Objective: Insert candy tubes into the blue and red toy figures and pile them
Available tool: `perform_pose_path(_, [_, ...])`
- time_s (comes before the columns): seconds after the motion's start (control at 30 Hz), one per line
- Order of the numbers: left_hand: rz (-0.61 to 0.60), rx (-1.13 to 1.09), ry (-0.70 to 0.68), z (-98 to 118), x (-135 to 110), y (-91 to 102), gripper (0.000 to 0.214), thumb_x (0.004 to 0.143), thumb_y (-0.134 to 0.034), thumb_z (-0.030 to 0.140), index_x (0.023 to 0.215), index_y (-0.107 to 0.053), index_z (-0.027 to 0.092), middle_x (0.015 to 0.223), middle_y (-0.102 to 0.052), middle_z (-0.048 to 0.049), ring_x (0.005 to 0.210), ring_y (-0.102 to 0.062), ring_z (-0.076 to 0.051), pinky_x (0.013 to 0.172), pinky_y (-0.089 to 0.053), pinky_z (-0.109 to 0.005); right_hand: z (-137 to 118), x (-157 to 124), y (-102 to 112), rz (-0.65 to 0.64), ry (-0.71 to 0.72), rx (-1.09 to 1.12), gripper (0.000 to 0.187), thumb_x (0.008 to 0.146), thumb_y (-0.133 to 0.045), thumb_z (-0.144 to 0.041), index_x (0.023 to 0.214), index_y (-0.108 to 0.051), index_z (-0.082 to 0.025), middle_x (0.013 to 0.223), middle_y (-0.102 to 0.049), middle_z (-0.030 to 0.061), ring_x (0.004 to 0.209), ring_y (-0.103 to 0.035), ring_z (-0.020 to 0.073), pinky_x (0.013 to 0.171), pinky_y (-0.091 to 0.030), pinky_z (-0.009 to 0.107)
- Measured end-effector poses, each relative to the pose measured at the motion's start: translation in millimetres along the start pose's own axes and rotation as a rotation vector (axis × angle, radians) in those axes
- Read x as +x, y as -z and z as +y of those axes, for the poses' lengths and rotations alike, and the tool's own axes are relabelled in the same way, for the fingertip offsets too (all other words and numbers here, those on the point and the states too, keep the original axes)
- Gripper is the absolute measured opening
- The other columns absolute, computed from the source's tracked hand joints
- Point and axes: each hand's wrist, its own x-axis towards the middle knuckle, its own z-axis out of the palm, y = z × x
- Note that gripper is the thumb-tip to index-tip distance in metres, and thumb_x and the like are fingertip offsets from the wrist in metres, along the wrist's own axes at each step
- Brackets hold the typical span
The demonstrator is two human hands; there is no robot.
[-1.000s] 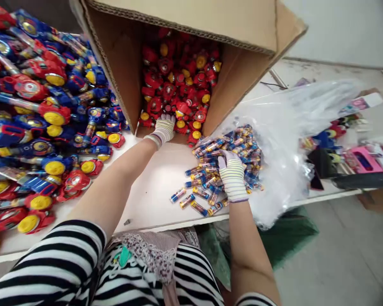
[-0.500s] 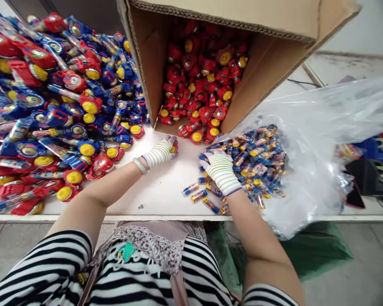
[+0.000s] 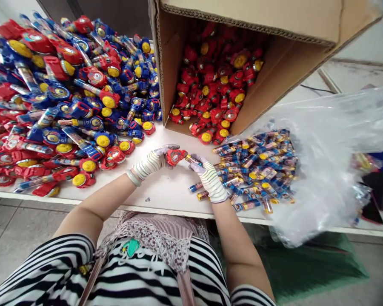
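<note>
Left hand (image 3: pixel 151 163) grips red toy (image 3: pixel 175 157) (new), right hand (image 3: pixel 208 178) perhaps tube (image 3: pixel 193 160).

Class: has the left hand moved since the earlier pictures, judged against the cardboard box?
Yes: the left hand moved away from the cardboard box, toward the person.

Both bare forearms (image 3: pixel 95 204) angle inward from striped sleeves (image 3: pixel 41 267), meeting near the body's midline. Left hand (image 3: pixel 150 163): knit striped glove, fingers curled closed, pale bangle (image 3: pixel 133 178) at the wrist. Right hand (image 3: pixel 209 178): same glove, fingertips pinched, pointing up and toward the left. Hands close, not touching.
</note>
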Motion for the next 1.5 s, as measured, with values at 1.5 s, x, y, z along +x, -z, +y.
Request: perform_pose_path(1.5, [0.020, 0.457, -0.136, 46.8, -11.0, 5.8, 0.049, 0.088, -0.068, 0.057, 0.112, -0.065, 0.015, 0.082, -0.062, -0.0032, 0.054, -0.045, -0.009, 0.045, -0.034, -0.022, -3.1, -4.6, -44.6, -0.256, 0.235, -0.494, 0.046, 0.096, -0.045, -0.065, 0.103, -0.071, -0.027, 0.106, -0.075, 0.0126, 0.102, -0.072, 0.0304, 0.093, -0.058, 0.047])
